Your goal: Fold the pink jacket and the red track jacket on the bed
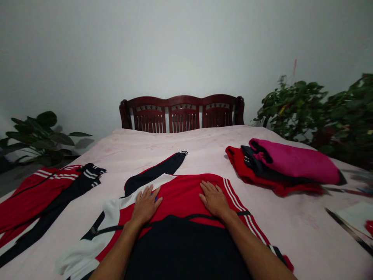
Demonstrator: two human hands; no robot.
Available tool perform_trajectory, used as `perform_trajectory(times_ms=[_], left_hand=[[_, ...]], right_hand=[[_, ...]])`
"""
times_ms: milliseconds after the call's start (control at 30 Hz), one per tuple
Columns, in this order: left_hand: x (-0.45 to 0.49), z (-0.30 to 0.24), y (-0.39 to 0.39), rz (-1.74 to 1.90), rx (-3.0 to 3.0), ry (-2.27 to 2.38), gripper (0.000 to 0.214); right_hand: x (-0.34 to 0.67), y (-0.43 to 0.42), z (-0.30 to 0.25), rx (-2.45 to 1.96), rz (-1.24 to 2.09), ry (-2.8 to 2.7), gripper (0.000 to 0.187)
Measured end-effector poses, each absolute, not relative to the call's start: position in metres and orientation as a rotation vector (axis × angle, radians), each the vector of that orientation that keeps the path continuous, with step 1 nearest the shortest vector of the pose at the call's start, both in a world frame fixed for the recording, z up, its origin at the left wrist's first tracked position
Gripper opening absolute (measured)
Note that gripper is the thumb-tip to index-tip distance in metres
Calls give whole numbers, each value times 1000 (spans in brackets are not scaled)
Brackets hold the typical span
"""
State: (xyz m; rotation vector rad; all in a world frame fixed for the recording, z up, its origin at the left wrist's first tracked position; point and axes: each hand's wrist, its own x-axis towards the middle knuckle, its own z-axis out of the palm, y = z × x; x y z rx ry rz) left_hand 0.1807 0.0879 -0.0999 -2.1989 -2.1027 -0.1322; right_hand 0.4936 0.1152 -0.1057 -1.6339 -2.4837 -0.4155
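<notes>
A red, white and navy sports jacket (pixel 183 190) lies spread on the bed in front of me, with white stripes down its right side. One navy sleeve (pixel 157 169) stretches away toward the headboard. My left hand (pixel 145 204) rests flat on the jacket's left part, fingers apart, near the white panel. On its right part, beside the white stripes, my right hand (pixel 214 196) also lies flat with fingers spread. Neither hand grips anything. My dark clothing hides the jacket's near middle part.
Folded clothes, a magenta one (pixel 297 161) on top, are stacked to the right. Red and navy garments (pixel 43 194) lie at the left. A wooden headboard (pixel 183 112) stands beyond the pink bedsheet (pixel 204 146). Leafy plants (pixel 294 105) flank the bed.
</notes>
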Motion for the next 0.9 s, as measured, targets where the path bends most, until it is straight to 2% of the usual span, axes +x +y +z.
perform_trajectory(times_ms=[900], left_hand=[[180,-101,87,-130,-2187,-2083,57]], right_hand=[[494,117,-109,-1591,-318,-2405,49]])
